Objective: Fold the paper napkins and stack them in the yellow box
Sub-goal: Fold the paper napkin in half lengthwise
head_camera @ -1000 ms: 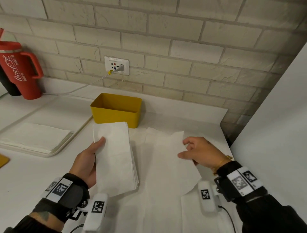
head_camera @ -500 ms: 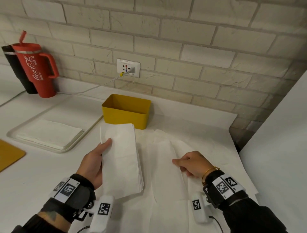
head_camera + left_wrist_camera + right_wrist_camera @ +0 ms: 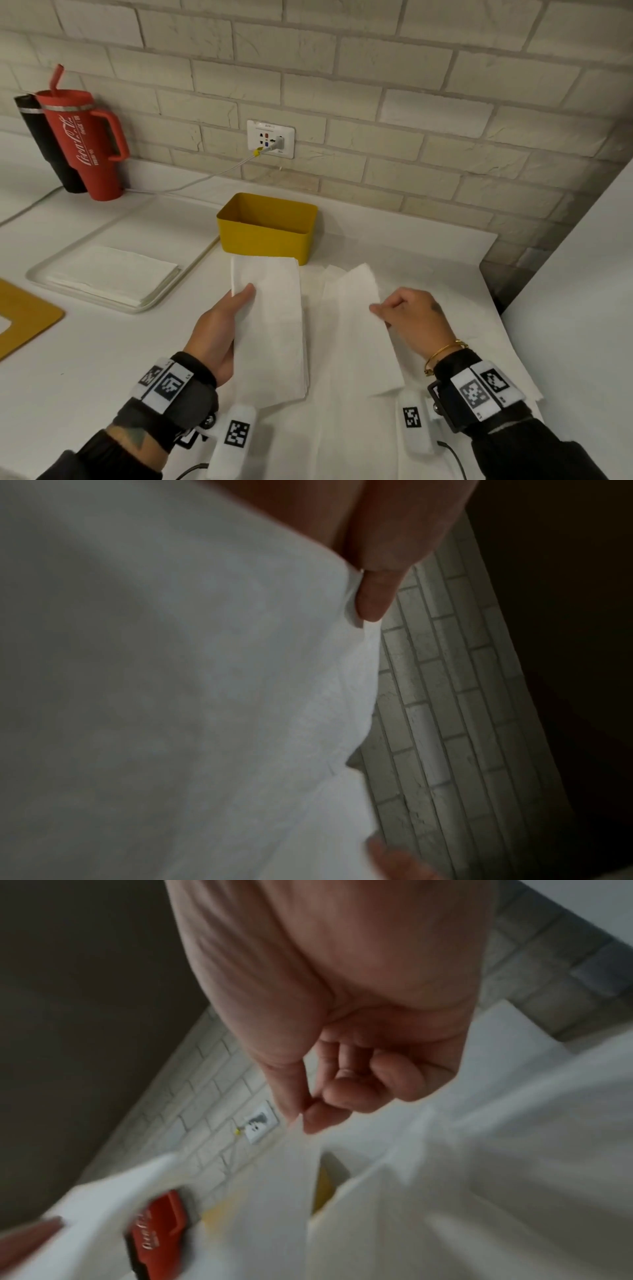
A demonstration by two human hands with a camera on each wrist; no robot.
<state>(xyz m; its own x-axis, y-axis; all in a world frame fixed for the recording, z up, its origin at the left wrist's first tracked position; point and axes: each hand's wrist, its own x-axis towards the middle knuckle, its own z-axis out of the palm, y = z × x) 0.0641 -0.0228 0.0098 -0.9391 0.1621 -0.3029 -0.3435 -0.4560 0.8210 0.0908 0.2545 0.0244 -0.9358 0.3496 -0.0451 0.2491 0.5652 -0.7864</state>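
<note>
Step in hand: folding. Left hand (image 3: pixel 219 329) grips folded napkin stack (image 3: pixel 274 329) on tabletop (image 3: pixel 85 349); right hand (image 3: pixel 411 318) fingers pinch loose napkin (image 3: pixel 356 329) edge. Yellow box (image 3: pixel 267 236) behind, apparently empty. Next, likely: crease, add to stack.

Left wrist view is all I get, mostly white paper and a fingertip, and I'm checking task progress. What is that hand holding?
Observer: The left hand grips a stack of folded napkins, thumb on top.
Operator: Anything in the box yet?
Observer: The yellow box sits just beyond the stack; no napkins show inside it.
Operator: And the other hand?
Observer: The right hand pinches the edge of a half-folded napkin on the counter.
</note>
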